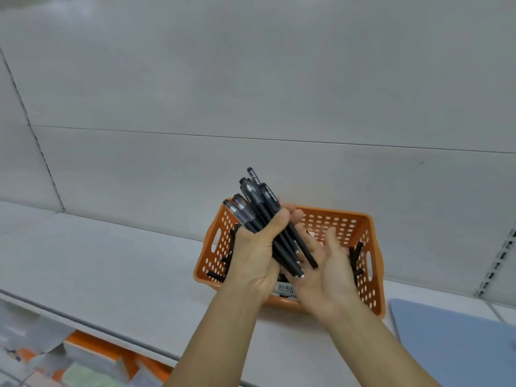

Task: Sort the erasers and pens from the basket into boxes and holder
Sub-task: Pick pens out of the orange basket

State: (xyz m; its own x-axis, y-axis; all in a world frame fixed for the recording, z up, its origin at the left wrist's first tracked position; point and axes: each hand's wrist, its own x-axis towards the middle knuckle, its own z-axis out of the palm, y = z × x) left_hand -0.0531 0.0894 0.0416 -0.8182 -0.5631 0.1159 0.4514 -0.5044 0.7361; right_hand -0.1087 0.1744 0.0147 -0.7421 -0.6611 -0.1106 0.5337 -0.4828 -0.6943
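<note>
Orange basket (360, 219) sits on the shelf (111, 261); above it the left hand (259, 252) grips a bundle of black pens (262, 213), the right hand (326, 269) open-palmed beneath their tips

Soft, even, bright light with faint shadows and no glare; wide-angle bending at the edges; near-left corner blurred.

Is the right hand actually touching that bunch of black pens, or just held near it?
Touching. In the head view the lower ends of the pens lie across the palm and fingers of the open right hand, while the left hand grips the bunch.
</note>
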